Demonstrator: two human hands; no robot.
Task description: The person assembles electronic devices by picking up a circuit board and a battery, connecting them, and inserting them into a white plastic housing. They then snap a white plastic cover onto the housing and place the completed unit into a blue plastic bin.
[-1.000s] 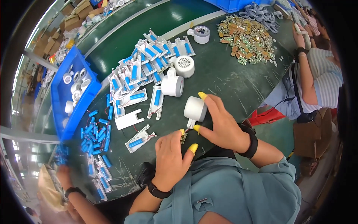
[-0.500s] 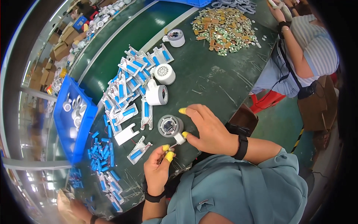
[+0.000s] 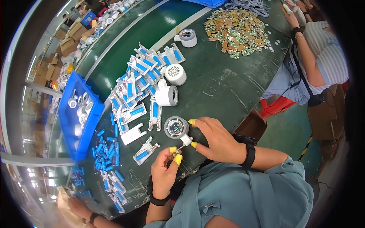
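White housing (image 3: pixel 175 128) faces up, neck (image 3: pixel 186 140) slanting lower right.

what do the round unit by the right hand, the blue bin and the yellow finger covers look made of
Unit: likely moulded plastic, white and grey, given its smooth, even surfaces and slotted face. Bin: probably rigid plastic with a slight sheen, going by its uniform blue and stiff walls. Finger covers: perhaps thin rubber or tape, matte and wrinkled; the look leaves it open.
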